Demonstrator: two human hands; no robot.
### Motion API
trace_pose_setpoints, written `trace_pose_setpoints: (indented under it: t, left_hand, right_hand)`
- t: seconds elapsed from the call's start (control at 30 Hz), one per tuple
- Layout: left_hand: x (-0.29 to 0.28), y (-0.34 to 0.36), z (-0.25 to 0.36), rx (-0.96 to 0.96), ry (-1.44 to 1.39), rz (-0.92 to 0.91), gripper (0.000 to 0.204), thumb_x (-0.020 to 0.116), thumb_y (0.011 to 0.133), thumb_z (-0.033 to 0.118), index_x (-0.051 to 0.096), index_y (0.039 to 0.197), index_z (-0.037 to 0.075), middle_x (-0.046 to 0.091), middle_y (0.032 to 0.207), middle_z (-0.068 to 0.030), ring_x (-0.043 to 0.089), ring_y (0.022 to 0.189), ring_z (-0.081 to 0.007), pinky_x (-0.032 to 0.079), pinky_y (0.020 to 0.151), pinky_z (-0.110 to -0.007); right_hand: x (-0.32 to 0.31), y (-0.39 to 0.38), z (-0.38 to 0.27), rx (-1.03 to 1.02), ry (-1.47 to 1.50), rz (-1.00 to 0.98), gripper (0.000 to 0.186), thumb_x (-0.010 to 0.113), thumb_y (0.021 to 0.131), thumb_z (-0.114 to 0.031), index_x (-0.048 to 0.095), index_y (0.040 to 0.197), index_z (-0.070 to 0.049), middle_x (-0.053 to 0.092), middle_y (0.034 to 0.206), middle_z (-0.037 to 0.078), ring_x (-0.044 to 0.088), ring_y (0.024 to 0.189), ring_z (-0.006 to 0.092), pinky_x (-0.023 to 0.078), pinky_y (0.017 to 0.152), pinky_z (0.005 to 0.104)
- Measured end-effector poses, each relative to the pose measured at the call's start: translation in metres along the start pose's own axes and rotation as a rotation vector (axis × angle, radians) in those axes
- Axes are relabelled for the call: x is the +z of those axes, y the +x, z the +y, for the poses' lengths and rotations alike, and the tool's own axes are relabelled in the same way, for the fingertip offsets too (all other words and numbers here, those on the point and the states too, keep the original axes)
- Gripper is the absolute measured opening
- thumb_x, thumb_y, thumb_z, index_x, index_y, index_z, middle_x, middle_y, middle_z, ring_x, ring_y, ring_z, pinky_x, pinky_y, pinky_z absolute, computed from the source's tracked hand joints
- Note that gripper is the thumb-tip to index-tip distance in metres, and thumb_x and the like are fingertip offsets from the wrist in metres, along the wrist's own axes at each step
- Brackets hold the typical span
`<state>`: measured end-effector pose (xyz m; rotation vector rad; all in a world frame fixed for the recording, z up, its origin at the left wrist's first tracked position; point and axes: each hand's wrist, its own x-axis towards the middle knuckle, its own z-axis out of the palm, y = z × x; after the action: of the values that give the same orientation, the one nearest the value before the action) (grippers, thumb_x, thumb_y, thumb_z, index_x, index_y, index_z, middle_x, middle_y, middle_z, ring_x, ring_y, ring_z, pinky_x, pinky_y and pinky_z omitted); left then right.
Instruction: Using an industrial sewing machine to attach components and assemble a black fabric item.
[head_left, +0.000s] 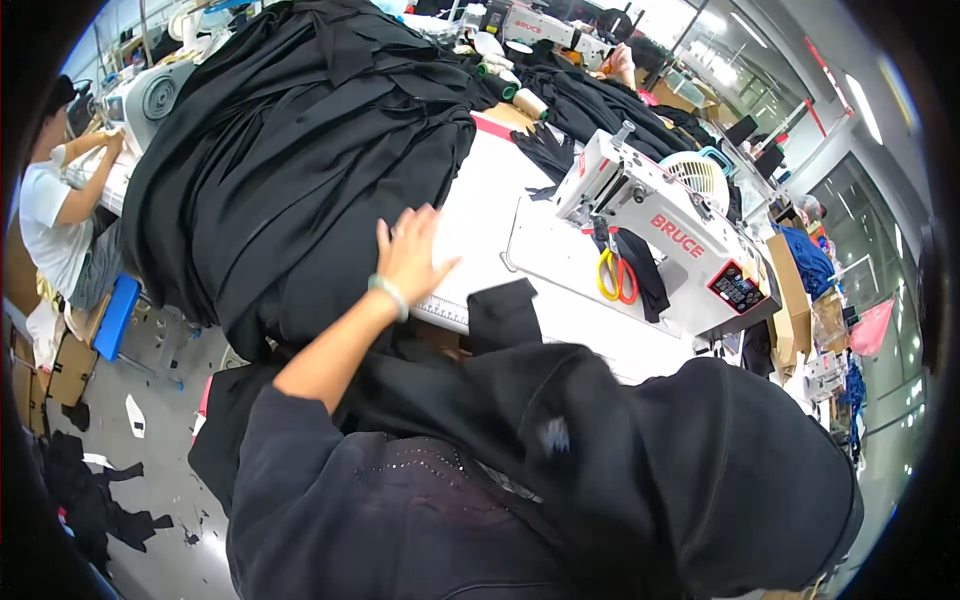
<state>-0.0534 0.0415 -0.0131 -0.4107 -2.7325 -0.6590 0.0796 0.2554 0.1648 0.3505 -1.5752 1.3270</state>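
My left hand [408, 260], with a pale bracelet, is spread open at the white sewing table's edge [479, 230], beside a large heap of black fabric [295, 170]. A black garment [720, 470] fills the lower right, close to me; my right hand is not visible, perhaps hidden beneath it. A small black fabric piece [500, 318] lies on the table by a printed ruler strip [445, 312]. The sewing machine [668, 230] stands at the right, with yellow-and-red scissors [617, 275] and a dark strip near its needle area.
A co-worker [60, 220] sits at another machine [150, 95] on the left, near a blue stool [118, 315]. Thread cones [530, 103] and a white fan [695, 178] sit behind the table. Cardboard [788, 290] stands at the right. Dark scraps [90, 500] lie on the floor.
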Motion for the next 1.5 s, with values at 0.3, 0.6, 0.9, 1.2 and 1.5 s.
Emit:
trace_pose_setpoints:
  t: [0.3,0.6,0.9,1.2,1.5]
  left_hand:
    - [0.052,-0.116,0.018,0.149,-1.494,-0.674,0.058,0.054,0.098,0.025,0.033,0.145,-0.001,0.041,0.146,-0.0118,0.041,0.131,-0.0204,0.033,0.109,-0.033]
    - [0.045,-0.102,-0.044,0.302,-2.415,-1.056,0.044,0.031,0.103,0.024,0.045,0.136,-0.002,0.065,0.094,-0.0127,0.059,0.091,-0.0215,0.035,0.104,-0.037]
    - [0.025,-0.075,-0.066,0.749,-2.538,-1.308,0.055,0.041,0.093,0.046,0.057,0.119,0.000,0.057,0.067,-0.0056,0.049,0.061,-0.0167,0.036,0.084,-0.037]
    - [-0.077,-0.008,-0.044,0.996,-2.412,-1.099,0.076,0.006,0.100,0.057,0.059,0.093,0.003,0.049,0.060,-0.0055,0.038,0.044,-0.0150,0.047,0.058,-0.034]
    - [-0.046,0.051,0.055,-0.700,-2.012,-0.738,0.056,0.031,0.101,0.048,0.043,0.136,0.006,0.055,0.123,-0.0171,0.058,0.104,-0.0304,0.046,0.094,-0.048]
  right_hand:
    - [0.085,0.050,-0.009,-0.620,-0.595,0.134,0.039,0.066,0.082,-0.021,0.057,0.111,0.003,0.059,0.107,0.022,0.056,0.103,0.0382,0.047,0.089,0.0416]
    - [0.126,0.041,0.134,-0.252,-0.473,-1.206,0.045,0.067,0.086,-0.029,0.058,0.126,-0.010,0.051,0.138,0.015,0.051,0.124,0.0324,0.041,0.102,0.0378]
    - [0.044,-0.039,0.163,0.153,-1.007,-1.462,0.085,0.079,0.071,-0.029,0.037,0.139,0.001,0.047,0.127,0.022,0.057,0.100,0.0387,0.046,0.093,0.0421]
    - [0.129,-0.065,0.188,0.286,-0.305,-1.249,0.029,0.059,0.078,-0.008,0.058,0.100,0.009,0.064,0.092,0.030,0.065,0.085,0.0423,0.052,0.075,0.0450]
    - [0.230,0.190,0.224,0.175,-0.223,-0.322,0.039,0.056,0.086,-0.021,0.055,0.115,0.004,0.062,0.110,0.028,0.058,0.107,0.0393,0.045,0.094,0.0411]
